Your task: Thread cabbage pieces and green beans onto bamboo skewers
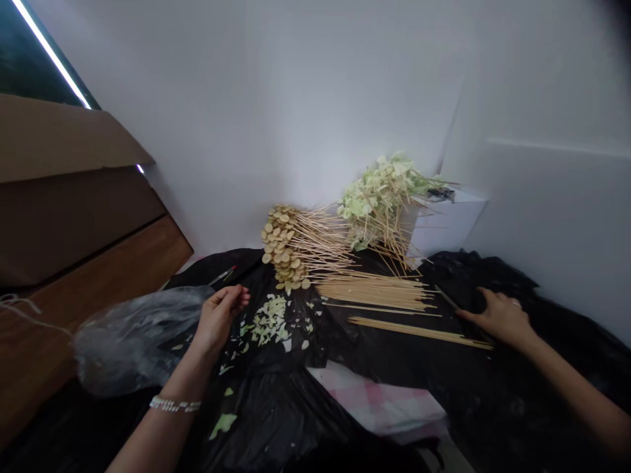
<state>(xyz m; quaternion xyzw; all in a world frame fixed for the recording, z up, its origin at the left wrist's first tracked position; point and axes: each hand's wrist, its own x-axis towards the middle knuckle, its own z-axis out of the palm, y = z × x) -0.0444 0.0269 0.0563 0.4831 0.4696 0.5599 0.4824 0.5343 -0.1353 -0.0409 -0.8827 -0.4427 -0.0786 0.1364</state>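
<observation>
My left hand (219, 318) lies palm up with loosely curled fingers, showing nothing in it, beside a scatter of chopped pale green cabbage (269, 322). My right hand (500, 317) rests at the right, next to a thin dark blade (447, 298), probably a knife; its handle is hidden, and I cannot tell whether the hand grips it. Two bundles of bamboo skewers (369, 292) lie between my hands. Behind them lean skewered round tan slices (280, 246) and a heap of skewered green leaves (379, 200).
A black plastic sheet (276, 420) covers the work surface, with a pink checked cloth (379, 401) near the front. A clear plastic bag (133, 341) lies left of my left hand. Cardboard (59, 164) and a wooden board (83, 289) stand left; a white box (444, 223) stands behind.
</observation>
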